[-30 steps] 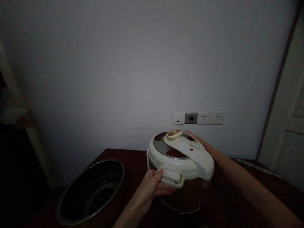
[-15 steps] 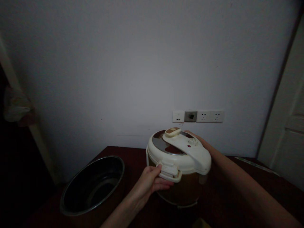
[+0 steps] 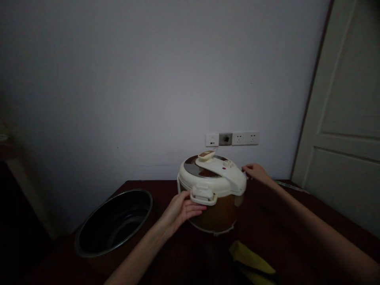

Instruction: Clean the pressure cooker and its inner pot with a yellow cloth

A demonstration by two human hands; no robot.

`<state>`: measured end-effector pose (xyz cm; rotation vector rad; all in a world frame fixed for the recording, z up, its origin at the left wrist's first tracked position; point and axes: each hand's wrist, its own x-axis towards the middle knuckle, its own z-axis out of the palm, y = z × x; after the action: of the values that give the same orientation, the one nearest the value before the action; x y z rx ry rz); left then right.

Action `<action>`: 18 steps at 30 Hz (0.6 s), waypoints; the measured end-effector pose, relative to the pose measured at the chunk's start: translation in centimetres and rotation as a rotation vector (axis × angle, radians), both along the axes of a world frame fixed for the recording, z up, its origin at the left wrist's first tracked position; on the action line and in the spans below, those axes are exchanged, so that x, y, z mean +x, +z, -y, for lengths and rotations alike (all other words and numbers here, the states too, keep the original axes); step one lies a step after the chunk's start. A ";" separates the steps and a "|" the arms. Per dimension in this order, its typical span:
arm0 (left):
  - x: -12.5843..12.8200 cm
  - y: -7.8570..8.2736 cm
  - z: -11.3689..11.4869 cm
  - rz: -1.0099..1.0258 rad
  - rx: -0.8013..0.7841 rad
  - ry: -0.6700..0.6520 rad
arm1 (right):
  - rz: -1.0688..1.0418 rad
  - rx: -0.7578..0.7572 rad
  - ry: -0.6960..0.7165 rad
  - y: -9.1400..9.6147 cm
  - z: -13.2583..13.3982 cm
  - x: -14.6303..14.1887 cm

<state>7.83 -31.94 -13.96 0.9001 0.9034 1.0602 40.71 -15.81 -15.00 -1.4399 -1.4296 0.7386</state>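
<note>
From where I stand, the cooker point(image 3: 221, 190) sits near the middle of the desk point(image 3: 190, 257), lid on, its near handle point(image 3: 204, 194) facing the person. The left hand point(image 3: 182, 208) is at that handle, thumb by its left end and the other fingers stretched out beneath it; they aren't clenched, and I can't tell how much weight, if any, they carry. The right hand point(image 3: 257, 173) is beside the lid's far right edge, fingertips drawn together. The cooker's edge and the gloom keep me from seeing whether they pinch anything.

What worries me is uneven hold: if the cooker were raised on the left hand's loose fingers alone, it could tip or slip off them. A shove to the left could knock it against the wide dark pot point(image 3: 118, 209), which stands near it on that side. Pulled toward the person, its base might ride onto the yellow thing point(image 3: 252, 263), perhaps a cloth, lying in front, and rock. The dim light would make any of these easier to miss.
</note>
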 end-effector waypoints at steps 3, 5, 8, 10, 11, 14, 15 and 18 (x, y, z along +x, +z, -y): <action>-0.2 -0.6 0.3 0.015 -0.006 0.061 | 0.240 -0.075 0.133 -2.0 5.9 1.1; -0.1 -1.2 0.7 0.013 -0.007 0.128 | 0.423 -0.065 0.238 -3.6 10.1 0.5; 0.1 -2.7 1.1 0.004 -0.004 0.225 | 0.583 0.065 0.337 -6.1 15.8 -1.9; 0.0 -4.1 1.1 0.020 0.002 0.310 | 0.642 0.099 0.456 -7.9 18.7 -3.9; -0.1 -4.9 1.0 0.031 0.004 0.355 | 0.678 0.100 0.507 -8.9 19.8 -4.8; -0.6 -7.9 -0.1 0.045 -0.022 0.480 | 0.757 0.091 0.555 -12.2 21.4 -6.4; -0.8 -9.0 -0.6 0.041 -0.031 0.518 | 0.778 0.096 0.532 -13.3 21.5 -6.6; -1.4 -11.9 -2.1 0.031 -0.052 0.654 | 0.821 0.169 0.424 -16.1 21.1 -6.7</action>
<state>6.40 -29.81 -25.83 0.5443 1.2319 1.5906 34.05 -36.88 -31.06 -1.3770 -2.4120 0.2415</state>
